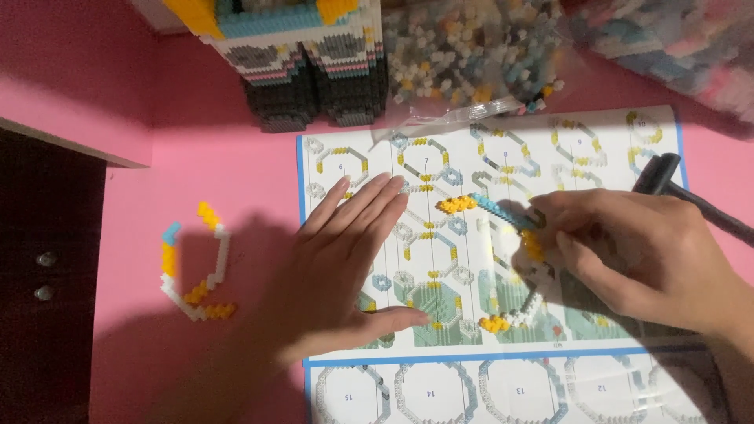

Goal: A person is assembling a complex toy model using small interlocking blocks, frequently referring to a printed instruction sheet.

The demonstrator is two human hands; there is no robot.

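Left hand lies flat, palm down, fingers extended together; right hand curls, fingertips pinched in a grip.

head view, close, looking straight down

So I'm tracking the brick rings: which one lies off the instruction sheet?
The half-ring of white, yellow and blue bricks on the pink table, beyond the left hand; the other ring lies on the sheet.

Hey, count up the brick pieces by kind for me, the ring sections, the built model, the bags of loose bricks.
Ring sections: 2, one in the right hand at, one loose
Built model: 1
Bags of loose bricks: 2
Total: 5
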